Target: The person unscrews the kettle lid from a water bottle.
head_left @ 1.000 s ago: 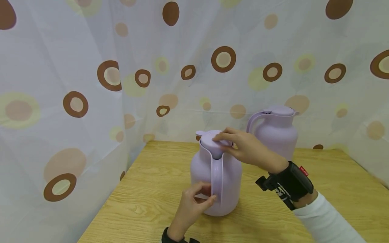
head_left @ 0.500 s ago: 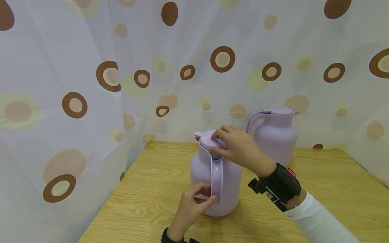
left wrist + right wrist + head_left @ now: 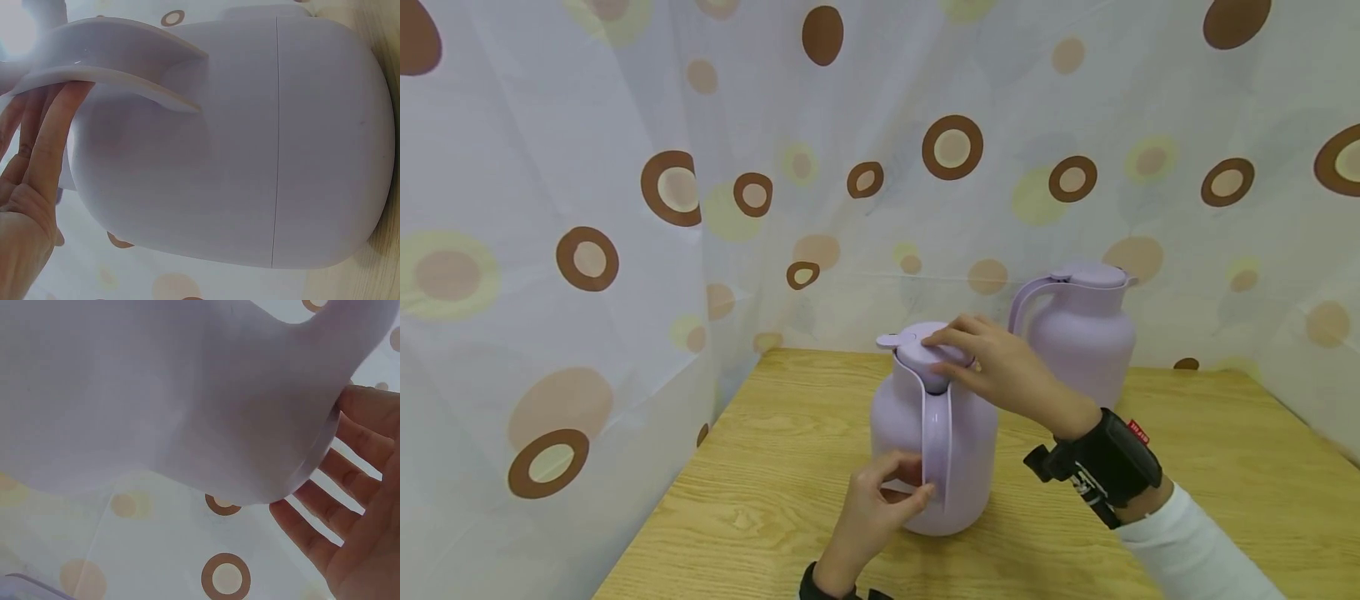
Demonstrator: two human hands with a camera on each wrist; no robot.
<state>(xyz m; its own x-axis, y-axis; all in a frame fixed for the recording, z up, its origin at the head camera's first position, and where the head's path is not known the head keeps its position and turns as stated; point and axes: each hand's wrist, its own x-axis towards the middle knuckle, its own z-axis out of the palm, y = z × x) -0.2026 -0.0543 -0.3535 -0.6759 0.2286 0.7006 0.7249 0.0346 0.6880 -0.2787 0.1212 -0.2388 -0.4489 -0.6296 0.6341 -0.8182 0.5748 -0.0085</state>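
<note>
A lilac thermos jug stands upright on the table, its handle facing me. My left hand holds that handle low down, thumb on one side and bent fingers on the other. In the left wrist view, the fingertips of the left hand reach the underside of the handle. Over the top, my right hand grips the round lid, whose small tab points left. The right wrist view shows the fingers of the right hand spread along the rim of the jug.
A second lilac thermos jug stands behind and to the right, lid on and handle toward the left. The wooden table meets a white curtain with brown and yellow dots at the back and left.
The lid has turned slightly, its tab swinging toward me at the left. My right hand shifted left over the lid, then back right. The left hand and jug body stay put.
</note>
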